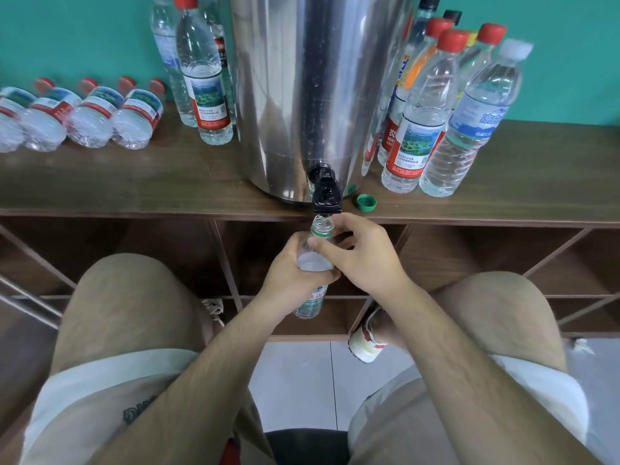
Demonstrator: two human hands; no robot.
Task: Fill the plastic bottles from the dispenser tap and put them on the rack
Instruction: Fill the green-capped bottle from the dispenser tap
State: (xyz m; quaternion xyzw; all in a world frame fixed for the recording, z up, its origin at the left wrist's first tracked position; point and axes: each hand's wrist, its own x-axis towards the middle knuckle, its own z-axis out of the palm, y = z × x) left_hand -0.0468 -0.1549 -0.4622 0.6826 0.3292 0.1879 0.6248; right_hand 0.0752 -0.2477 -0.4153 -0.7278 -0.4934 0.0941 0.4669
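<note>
The bottle (312, 263) in play is uncapped and hangs just in front of the surface's near edge, with its mouth right under the black tap (323, 193) of the steel dispenser (302, 95). The left hand (288, 276) is wrapped around the body. The right hand (364, 255) pinches it up at the neck and shoulder, so both hands are on this one bottle. I can't tell if water is actually running, or how full it is. Something pale shows near the shoulder, which might be the water line. A green cap (366, 202) lies on the surface (134, 182) just right of the tap. It's probably this bottle's, so capping isn't done yet.

Further out, a cluster of standing bottles (422, 129) sits right of the dispenser, capped, and they look full to me. A few upright bottles (204, 85) stand on its left too. Far left, four lying bottles (87, 119) rest on their sides, capped. They look empty-ish, but I wouldn't swear to it.

My guess is it's mid-task. This one is on the fill step, then it needs capping and parking, with those four maybe waiting. I take the rack (141, 260) to be the wooden unit under the surface, though I'm not sure.
</note>
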